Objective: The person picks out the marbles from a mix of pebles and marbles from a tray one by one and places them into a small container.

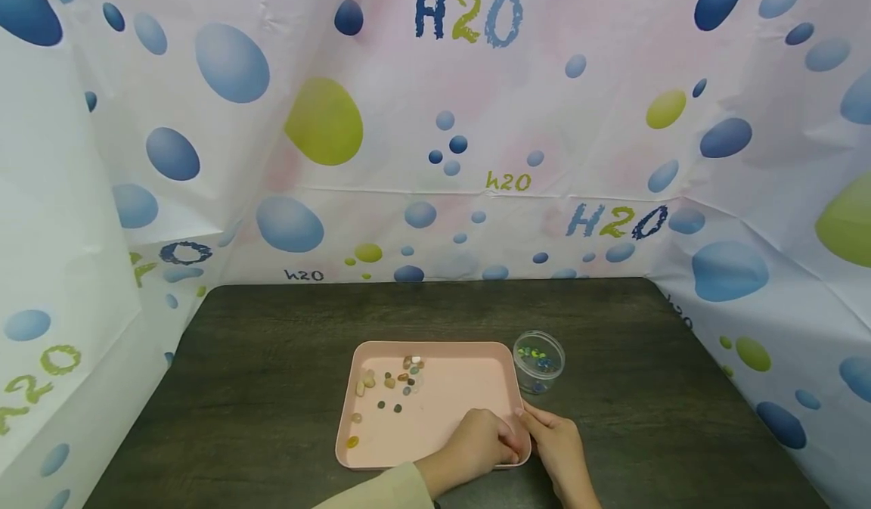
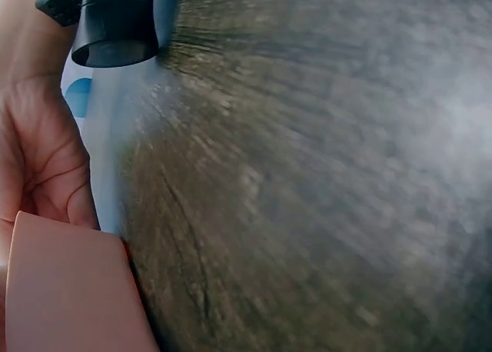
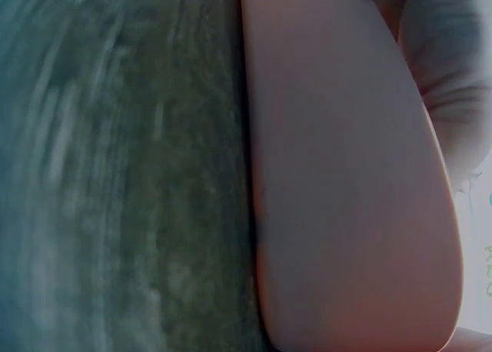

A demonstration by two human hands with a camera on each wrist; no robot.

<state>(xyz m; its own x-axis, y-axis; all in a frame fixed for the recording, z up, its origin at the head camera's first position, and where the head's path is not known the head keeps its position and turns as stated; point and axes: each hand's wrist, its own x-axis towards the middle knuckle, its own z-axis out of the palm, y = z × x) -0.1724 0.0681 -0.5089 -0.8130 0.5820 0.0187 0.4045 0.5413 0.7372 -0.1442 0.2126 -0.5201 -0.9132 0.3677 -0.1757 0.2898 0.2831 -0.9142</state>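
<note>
A pink tray lies on the dark table with small polished stones inside, mostly on its left half. My left hand reaches over the tray's front side into the front right corner, fingers bent down and tips hidden. Whether it holds a stone I cannot tell. In the left wrist view, the palm shows behind the tray's outer wall. At the tray's right edge, my right hand grips the rim near that corner. The right wrist view is largely filled by the tray wall.
Just beyond the right hand, against the tray's right side, stands a clear round container with green and blue pieces in it. A dark wood-grain table surrounds the tray. A white curtain with blue and green drops hangs behind and at both sides.
</note>
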